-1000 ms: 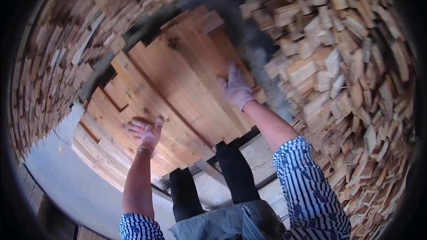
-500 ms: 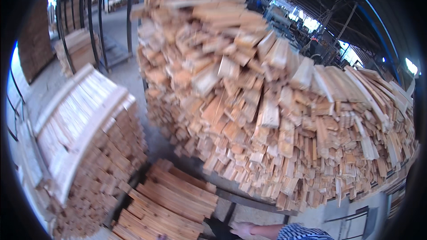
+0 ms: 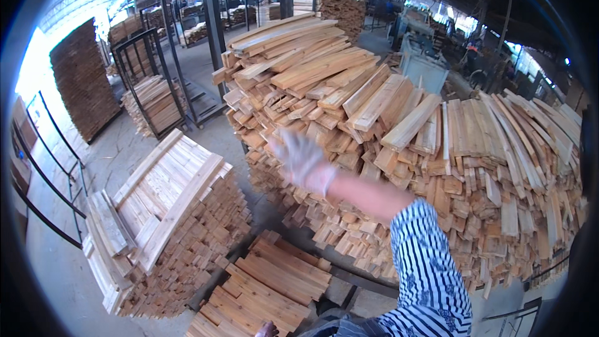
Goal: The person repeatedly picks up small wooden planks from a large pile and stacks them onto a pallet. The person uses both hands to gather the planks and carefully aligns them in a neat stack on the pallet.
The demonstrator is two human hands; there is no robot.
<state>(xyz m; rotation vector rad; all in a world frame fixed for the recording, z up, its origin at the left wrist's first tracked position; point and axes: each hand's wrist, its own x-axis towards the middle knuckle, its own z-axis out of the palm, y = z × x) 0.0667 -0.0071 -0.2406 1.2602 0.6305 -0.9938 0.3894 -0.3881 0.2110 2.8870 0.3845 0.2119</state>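
Ref. landmark: low board stack (image 3: 274, 274), just in front of wearer.

Container: black metal rack (image 3: 168, 68), far side of board stack, toward L. Contents: pale slats (image 3: 150, 103), piled flat in layers btwn uprights.

Orientation: boards of board stack laid flat, side by side; long axis diagonal, upper L to lower R in view; far ends toward block stack (image 3: 199, 237), immediately L of board stack. On top of same: pale boards (image 3: 159, 178), long axis slanting other way, upper R to lower L. Offcut pile (image 3: 474, 187): beyond board stack and to its R; front slats w/ cut ends facing board stack.

Grip, R hand (image 3: 302, 161): gloved, blurred, raised above and beyond board stack, in front of offcut pile; fingers outstretched and spread, hold on nothing. Contact w/ pile: can't tell. Grip, L hand (image 3: 267, 330): at near edge of board stack, mostly cut off by lower frame edge; finger opening and hold, can't tell.
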